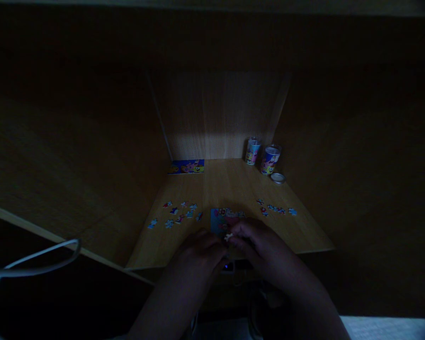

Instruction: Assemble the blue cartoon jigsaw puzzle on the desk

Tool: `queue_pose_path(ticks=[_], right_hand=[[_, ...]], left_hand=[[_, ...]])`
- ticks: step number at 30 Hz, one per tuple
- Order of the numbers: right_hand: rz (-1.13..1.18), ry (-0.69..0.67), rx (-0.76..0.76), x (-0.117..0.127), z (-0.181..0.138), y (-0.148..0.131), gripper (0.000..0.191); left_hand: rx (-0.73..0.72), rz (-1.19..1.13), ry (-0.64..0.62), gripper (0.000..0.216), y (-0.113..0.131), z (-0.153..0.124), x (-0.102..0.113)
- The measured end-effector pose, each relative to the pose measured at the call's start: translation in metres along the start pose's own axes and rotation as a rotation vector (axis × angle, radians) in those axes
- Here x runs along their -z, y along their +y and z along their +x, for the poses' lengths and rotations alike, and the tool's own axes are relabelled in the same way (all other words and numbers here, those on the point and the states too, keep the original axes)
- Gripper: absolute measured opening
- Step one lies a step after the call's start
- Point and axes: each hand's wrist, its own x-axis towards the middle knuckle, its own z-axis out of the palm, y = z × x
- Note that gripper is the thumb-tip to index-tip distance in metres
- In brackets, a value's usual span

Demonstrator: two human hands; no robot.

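Between the thumb and fingertips of my right hand [257, 240] is a pale jigsaw puzzle piece [228, 236], tilted above the wooden surface. My left hand [203, 249] is just left of it, fingers curled together and pointing down; what they hold, if anything, is hidden in the dark. Directly beyond both hands lies a partly assembled puzzle [217, 218], blue at its left with pink and coloured figures, its near part covered by my hands. Loose puzzle pieces [169, 223] are scattered to the left, and several more puzzle pieces [276, 209] lie to the right.
Dim wooden walls enclose the surface [226, 182]. Two printed cans, a smaller can [252, 152] and a larger can [270, 160], stand at the back right beside a round metal lid [278, 178]. A cartoon picture strip [186, 166] lies back left. A white cable [38, 269] loops at lower left.
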Motion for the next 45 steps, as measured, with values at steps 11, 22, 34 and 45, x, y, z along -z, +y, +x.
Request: queue_pose_path(ticks=[11, 22, 34, 45], right_hand=[[0.009, -0.016, -0.018, 0.001, 0.001, -0.004, 0.013], [0.025, -0.019, 0.015, 0.003, -0.001, -0.004, 0.011], [0.021, -0.003, 0.001, 0.002, -0.002, -0.003, 0.010], [0.027, -0.010, 0.006, 0.002, -0.002, -0.004, 0.012]], left_hand=[[-0.008, 0.029, -0.005, 0.029, 0.001, 0.000, -0.001], [0.075, -0.171, 0.055, 0.027, -0.003, 0.000, -0.004], [0.068, -0.185, 0.098, 0.018, -0.006, -0.002, -0.002], [-0.057, 0.027, -0.004, 0.023, 0.000, 0.001, 0.007]])
